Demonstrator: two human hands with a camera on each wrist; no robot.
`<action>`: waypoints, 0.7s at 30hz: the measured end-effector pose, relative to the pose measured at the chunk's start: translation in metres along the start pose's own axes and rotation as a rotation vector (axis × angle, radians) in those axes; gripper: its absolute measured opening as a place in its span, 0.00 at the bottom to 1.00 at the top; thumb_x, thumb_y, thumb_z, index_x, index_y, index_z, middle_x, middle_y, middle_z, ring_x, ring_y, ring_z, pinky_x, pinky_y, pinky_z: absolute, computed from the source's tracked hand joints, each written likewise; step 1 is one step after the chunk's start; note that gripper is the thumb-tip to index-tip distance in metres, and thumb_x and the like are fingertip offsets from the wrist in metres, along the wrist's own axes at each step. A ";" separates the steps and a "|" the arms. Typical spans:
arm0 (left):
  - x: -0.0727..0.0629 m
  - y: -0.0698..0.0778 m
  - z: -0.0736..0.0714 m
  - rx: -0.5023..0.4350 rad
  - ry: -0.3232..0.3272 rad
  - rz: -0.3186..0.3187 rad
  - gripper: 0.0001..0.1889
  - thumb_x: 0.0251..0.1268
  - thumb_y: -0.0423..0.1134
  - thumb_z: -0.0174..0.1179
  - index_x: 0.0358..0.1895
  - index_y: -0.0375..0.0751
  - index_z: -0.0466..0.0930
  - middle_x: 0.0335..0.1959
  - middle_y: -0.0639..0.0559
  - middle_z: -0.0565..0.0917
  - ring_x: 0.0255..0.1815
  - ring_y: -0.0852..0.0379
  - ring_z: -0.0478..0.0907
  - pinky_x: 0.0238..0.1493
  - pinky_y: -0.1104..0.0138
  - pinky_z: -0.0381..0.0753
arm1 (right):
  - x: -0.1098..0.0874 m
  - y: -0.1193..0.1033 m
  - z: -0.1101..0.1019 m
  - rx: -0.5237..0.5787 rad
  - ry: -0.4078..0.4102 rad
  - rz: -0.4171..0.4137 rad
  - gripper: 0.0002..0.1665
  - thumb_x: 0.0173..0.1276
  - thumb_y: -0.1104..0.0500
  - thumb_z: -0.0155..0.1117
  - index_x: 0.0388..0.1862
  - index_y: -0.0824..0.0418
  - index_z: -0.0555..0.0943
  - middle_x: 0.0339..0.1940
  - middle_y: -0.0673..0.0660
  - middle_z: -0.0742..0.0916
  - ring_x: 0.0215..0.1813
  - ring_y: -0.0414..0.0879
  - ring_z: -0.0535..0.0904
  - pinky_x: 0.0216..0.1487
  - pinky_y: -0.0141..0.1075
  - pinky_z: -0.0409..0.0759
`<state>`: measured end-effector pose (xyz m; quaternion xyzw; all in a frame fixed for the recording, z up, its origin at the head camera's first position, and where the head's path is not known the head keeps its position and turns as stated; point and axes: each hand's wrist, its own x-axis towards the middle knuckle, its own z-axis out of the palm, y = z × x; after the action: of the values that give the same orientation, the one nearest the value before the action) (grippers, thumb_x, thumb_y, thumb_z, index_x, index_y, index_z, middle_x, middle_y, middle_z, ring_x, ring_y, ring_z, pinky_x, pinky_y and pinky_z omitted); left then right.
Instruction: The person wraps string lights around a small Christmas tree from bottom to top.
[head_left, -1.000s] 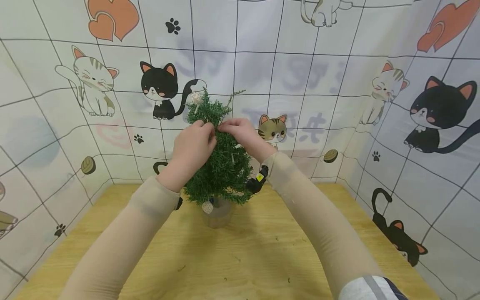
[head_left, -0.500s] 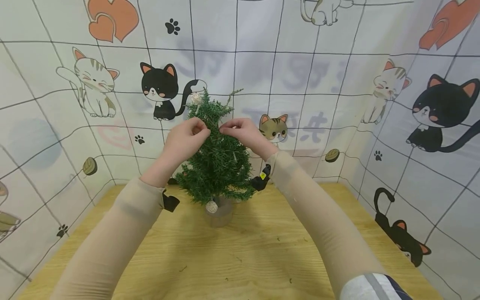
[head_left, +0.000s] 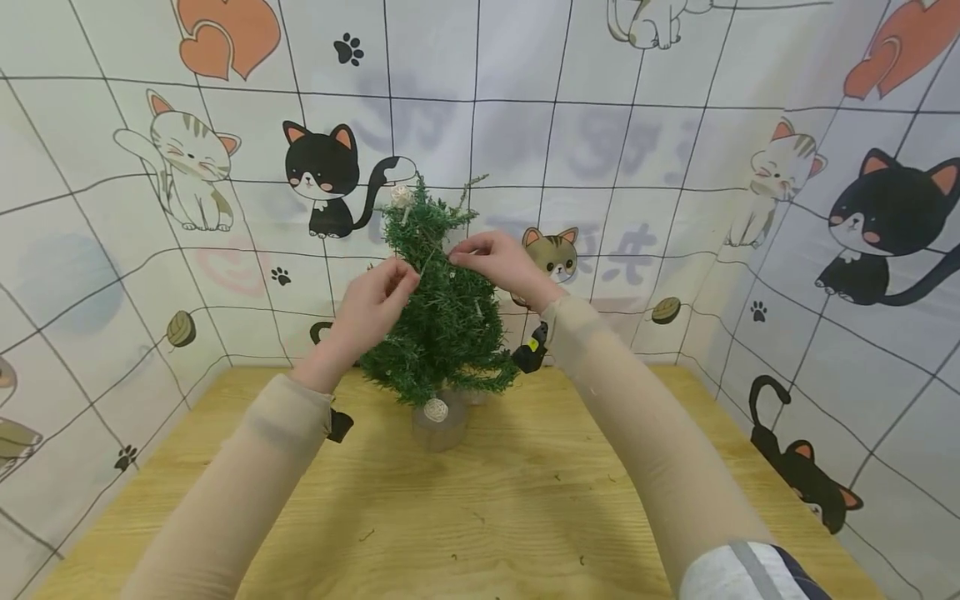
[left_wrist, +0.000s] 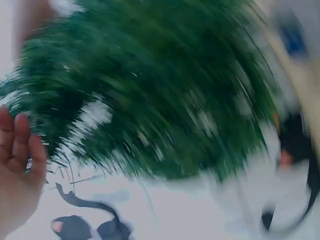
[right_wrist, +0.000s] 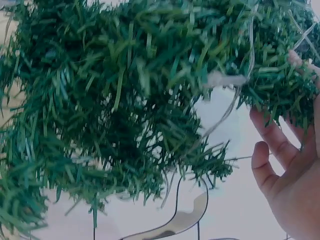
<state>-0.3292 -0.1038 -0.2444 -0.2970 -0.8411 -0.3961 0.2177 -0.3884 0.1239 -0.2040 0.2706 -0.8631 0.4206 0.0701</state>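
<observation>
A small artificial Christmas tree (head_left: 442, 333) stands in a greyish pot (head_left: 438, 433) on the wooden table. A thin clear string-light wire (right_wrist: 252, 45) with small bulbs (right_wrist: 225, 79) runs through its branches. My left hand (head_left: 371, 304) is at the tree's upper left, thumb and forefinger pinching a thin strand of the wire. At the upper right, my right hand (head_left: 495, 262) pinches at the wire among the needles; greenery hides part of its fingers in the right wrist view. White woven balls (head_left: 436, 410) hang at the bottom front and near the top.
Behind and beside the table (head_left: 480, 508) hangs a white grid cloth (head_left: 600, 167) printed with cats. Several loose green needles (head_left: 366, 535) lie on the table in front of the pot. A stray twig (head_left: 472, 187) sticks up at the tree's top right.
My left hand has drawn away from the right hand, leftward and slightly down, with a strand showing by its fingertips. My right hand has shifted slightly right. The tree has swayed a little.
</observation>
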 end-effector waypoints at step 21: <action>-0.031 -0.023 0.026 0.365 0.133 0.023 0.15 0.70 0.52 0.58 0.42 0.42 0.81 0.39 0.48 0.81 0.39 0.50 0.75 0.38 0.57 0.75 | 0.002 0.013 -0.005 -0.043 0.089 -0.070 0.16 0.68 0.44 0.64 0.43 0.54 0.87 0.42 0.50 0.85 0.42 0.44 0.78 0.47 0.41 0.75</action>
<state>-0.3258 -0.1052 -0.2911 -0.2354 -0.8792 -0.2533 0.3277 -0.3969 0.1332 -0.2091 0.2801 -0.8579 0.4111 0.1290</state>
